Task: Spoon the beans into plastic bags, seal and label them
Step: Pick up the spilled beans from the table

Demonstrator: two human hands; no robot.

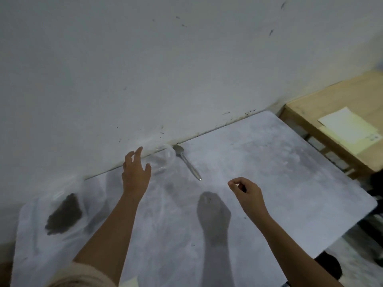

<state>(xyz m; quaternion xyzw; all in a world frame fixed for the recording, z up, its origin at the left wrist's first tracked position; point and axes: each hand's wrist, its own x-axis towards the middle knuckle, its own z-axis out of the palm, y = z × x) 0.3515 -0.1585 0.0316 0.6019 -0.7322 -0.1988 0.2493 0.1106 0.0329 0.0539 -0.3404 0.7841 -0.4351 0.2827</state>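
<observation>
Left hand (135, 175) raised over the pale grey table (269, 172), fingers spread and straight, gripping nothing, just beside a blurred clear plastic item (163, 162) by the white wall (186, 69); bag or tub, hard to tell. Right hand (246, 193) hovering nearer, fingers loosely curled, nothing visible in them. Silver metal spoon (186, 162) flat on the table, bowl toward the wall. Clear plastic bag (70, 189) of dark brown beans (64, 212) lying at the table's left end. Pale paper sheet (350, 129) on a light wooden table (331, 96) far right.

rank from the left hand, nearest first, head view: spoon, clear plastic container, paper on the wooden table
1. clear plastic container, just beyond the left hand
2. spoon, right of the container
3. paper, far right on the wooden table
</observation>
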